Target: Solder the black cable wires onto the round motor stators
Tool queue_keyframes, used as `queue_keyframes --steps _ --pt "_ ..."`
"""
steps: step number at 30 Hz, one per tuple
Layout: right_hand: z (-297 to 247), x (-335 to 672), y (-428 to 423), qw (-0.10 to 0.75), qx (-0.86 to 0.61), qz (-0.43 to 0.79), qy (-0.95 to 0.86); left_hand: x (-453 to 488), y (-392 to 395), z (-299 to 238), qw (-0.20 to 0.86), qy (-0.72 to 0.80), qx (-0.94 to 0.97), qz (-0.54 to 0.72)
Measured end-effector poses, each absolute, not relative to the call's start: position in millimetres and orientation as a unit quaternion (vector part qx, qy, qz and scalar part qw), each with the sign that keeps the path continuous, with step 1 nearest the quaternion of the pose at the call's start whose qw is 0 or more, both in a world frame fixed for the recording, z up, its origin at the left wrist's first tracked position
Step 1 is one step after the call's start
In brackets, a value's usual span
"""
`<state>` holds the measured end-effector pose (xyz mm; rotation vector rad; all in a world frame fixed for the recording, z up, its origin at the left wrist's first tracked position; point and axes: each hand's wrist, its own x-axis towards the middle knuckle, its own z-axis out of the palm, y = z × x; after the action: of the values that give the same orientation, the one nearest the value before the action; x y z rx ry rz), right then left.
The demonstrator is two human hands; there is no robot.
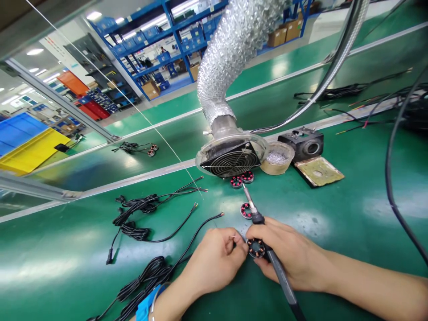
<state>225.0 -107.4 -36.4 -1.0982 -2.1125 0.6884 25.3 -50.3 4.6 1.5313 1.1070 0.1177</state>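
Right hand (pixel 290 252) with black-and-copper ring (pixel 257 255)

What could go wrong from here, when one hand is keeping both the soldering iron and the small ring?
The right hand holds the soldering iron and the copper-wound ring together, so either might slip. The iron's metal end appears close to the nearest red-wound ring; if hot, it could scorch it. Black cables lie beside the left forearm, so a sleeveless sweep might drag them.
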Motion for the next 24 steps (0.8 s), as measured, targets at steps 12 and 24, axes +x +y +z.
queue_keyframes --steps 12,24 --pt "-39.3 222.0 -107.7 0.33 -0.43 0.22 -0.811 31.3 -71.8 13.3 0.448 0.514 0.73 0.043" --pt "-38.8 221.4 -108.4 0.328 -0.443 0.207 -0.808 14.0 -59.9 12.3 0.533 0.488 0.691 0.022"
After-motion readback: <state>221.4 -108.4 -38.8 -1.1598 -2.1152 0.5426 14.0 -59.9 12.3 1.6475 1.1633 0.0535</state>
